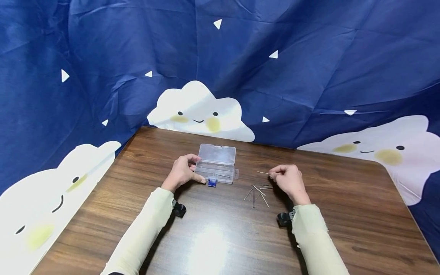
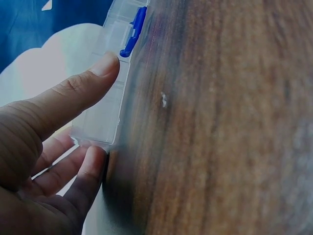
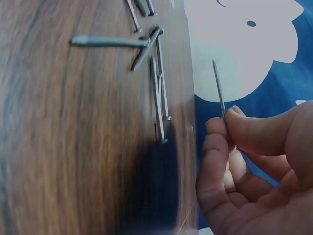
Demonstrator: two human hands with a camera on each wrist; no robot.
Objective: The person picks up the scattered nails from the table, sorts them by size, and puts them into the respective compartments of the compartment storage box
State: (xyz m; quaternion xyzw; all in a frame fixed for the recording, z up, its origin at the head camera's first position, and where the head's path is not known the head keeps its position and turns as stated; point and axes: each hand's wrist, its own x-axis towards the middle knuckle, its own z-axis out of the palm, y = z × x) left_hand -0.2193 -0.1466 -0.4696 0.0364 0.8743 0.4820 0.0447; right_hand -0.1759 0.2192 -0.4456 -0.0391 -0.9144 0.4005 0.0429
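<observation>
A clear plastic box (image 1: pixel 214 172) with its lid raised stands on the table, and a nail lies inside it. The left hand (image 1: pixel 183 172) grips the box's left end, its thumb (image 2: pixel 85 90) on the front wall beside the blue latch (image 2: pixel 134 32). Between thumb and fingertips the right hand (image 1: pixel 288 181) pinches one nail (image 3: pixel 219 88), held above the table with its point away from the hand. Several loose nails (image 1: pixel 260 191) lie on the table between box and right hand, some crossing each other.
The brown wooden table (image 1: pixel 220 221) reaches back to a blue cloth (image 1: pixel 240 46) with white clouds. Each wrist wears a black strap-on device, the left one (image 1: pixel 179 209) and the right one (image 1: pixel 284 219).
</observation>
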